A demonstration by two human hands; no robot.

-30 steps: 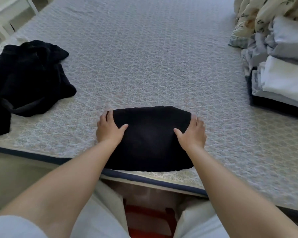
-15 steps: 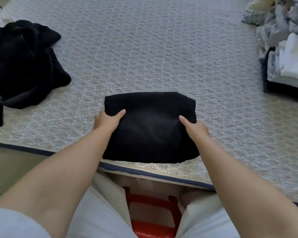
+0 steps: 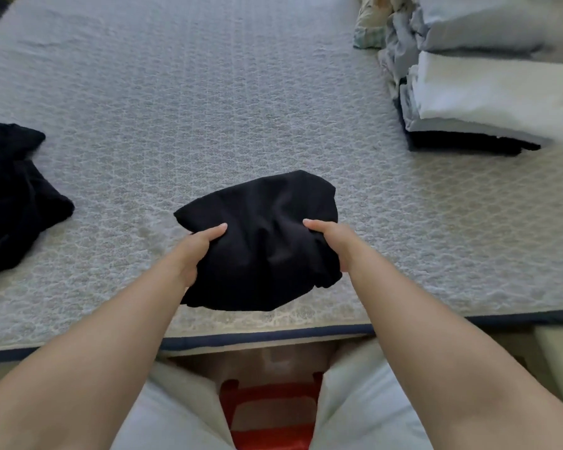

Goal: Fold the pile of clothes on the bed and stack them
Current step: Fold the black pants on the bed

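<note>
You held the folded black garment (image 3: 260, 241) from both sides, near the front edge of the bed (image 3: 208, 102). Your left hand (image 3: 197, 248) gripped its left side with the thumb on top and the fingers hidden under the cloth; your right hand (image 3: 330, 243) pinched the right side the same way, bunching the fabric there. Whether the bundle rested on the quilt or was lifted clear of it could not be told. Its near edge lay just inside the dark piping of the mattress rim. A crumpled black pile (image 3: 13, 196) sat at the left edge, well apart. The stack of folded clothes (image 3: 488, 102) stood at the far right, with open quilt between it and the bundle.
</note>
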